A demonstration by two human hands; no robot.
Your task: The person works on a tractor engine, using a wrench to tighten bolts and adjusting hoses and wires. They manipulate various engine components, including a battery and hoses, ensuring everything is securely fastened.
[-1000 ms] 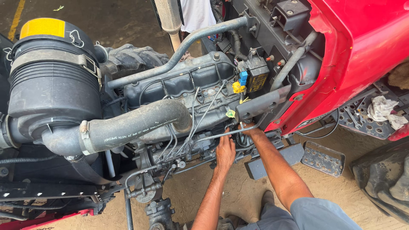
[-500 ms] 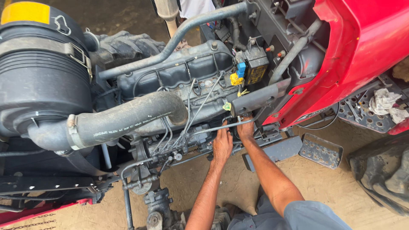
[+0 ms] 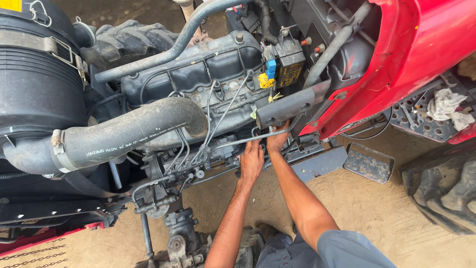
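I look down on an open tractor engine (image 3: 198,74), dark grey and greasy. My left hand (image 3: 252,160) lies flat against the lower side of the engine block, fingers spread, just below a thin metal rod (image 3: 243,140). My right hand (image 3: 277,140) reaches in beside it under a dark bracket (image 3: 292,106), its fingers curled around the rod's end or a part behind it; the fingertips are hidden. Both forearms come up from the bottom of the view.
A large black air cleaner (image 3: 34,84) and a thick rubber hose (image 3: 124,131) fill the left. Red bodywork (image 3: 421,54) covers the right. A perforated step plate (image 3: 369,163), a rag (image 3: 446,106) and a big tyre (image 3: 441,188) lie right. Sandy ground below.
The view has shifted closer to the engine. Both hands stay at the same spot under the bracket, with the right hand tucked a little further in.
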